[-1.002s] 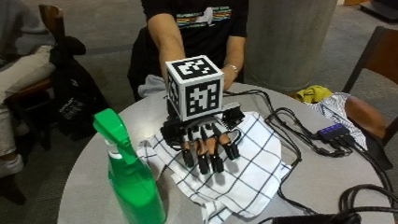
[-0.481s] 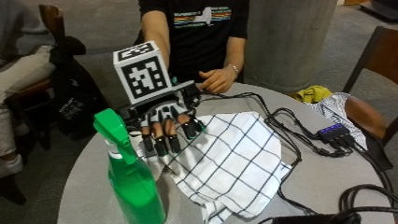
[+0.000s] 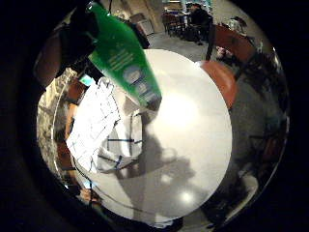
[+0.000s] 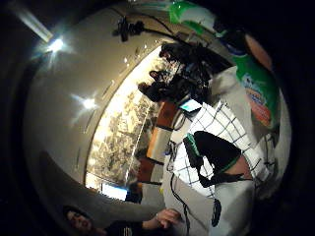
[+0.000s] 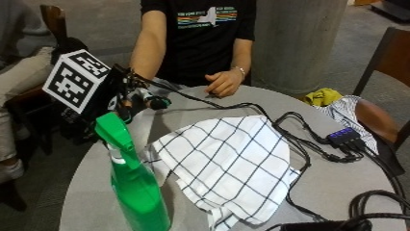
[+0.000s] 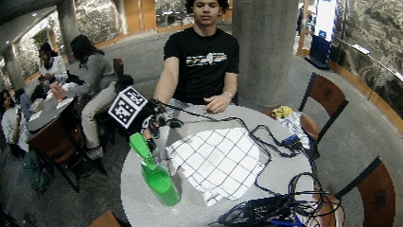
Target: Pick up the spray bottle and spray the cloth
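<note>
A green spray bottle [image 5: 137,197] stands upright at the table's near left, its trigger head [image 5: 114,131] on top. The white checked cloth [image 5: 224,159] lies crumpled in the middle of the round grey table [image 5: 333,192]. My gloved right hand [image 5: 134,101] hovers just behind and above the bottle's head, left of the cloth, with fingers spread and relaxed and nothing in them. Both palm views show the bottle [image 3: 125,58] [image 4: 256,88] close by, with the cloth [image 3: 99,130] on the table beyond it. In the wide outside view the hand [image 6: 154,124] is above the bottle [image 6: 159,182].
The person's bare left hand [image 5: 222,84] rests at the table's far edge. Black cables [image 5: 301,139] and a small hub [image 5: 342,137] run along the right side. A chair [image 5: 378,110] with bundled fabric [image 5: 323,96] stands at the right.
The gloved hand has lifted off the cloth and moved left to the bottle's head. The cloth now lies uncovered; the bottle has not moved.
</note>
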Available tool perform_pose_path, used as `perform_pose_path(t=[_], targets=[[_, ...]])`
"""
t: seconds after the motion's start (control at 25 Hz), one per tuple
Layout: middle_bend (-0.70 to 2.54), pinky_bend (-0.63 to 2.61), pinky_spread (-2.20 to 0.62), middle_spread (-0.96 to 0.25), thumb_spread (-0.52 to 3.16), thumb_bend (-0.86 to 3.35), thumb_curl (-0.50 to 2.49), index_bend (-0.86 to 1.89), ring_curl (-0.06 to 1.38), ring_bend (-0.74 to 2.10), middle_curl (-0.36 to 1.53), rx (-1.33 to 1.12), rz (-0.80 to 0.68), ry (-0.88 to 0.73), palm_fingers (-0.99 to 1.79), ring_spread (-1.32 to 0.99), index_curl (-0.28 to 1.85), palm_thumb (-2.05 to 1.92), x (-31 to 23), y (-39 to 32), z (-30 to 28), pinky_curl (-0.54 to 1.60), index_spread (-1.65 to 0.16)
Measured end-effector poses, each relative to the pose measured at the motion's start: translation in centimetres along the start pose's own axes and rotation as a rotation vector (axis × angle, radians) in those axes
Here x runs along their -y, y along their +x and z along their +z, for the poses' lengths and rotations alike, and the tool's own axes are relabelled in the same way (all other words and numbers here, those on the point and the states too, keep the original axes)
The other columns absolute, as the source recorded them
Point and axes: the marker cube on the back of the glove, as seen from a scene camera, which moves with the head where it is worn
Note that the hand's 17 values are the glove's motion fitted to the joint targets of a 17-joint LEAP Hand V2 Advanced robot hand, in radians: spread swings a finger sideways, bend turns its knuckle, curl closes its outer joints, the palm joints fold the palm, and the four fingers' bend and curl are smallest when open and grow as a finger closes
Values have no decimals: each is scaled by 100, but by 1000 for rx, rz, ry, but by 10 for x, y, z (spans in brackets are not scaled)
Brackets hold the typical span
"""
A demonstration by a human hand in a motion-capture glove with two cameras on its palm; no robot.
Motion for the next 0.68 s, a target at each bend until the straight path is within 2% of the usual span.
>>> perform_pose_path(t=[0.12, 0.28, 0.68], targets=[[28, 57, 13, -5, 109, 10, 32, 10, 31, 44, 35, 100, 71, 9, 56, -3, 19, 65, 2, 10, -4, 27, -39], [23, 62, 16, -4, 106, 7, 32, 7, 32, 44, 35, 183, 132, -1, 42, -1, 19, 65, 5, 18, -5, 30, -40], [21, 72, 21, -4, 98, 3, 35, 9, 31, 43, 35, 126, 145, 66, 28, 3, 15, 75, 33, 25, -2, 32, -44]])
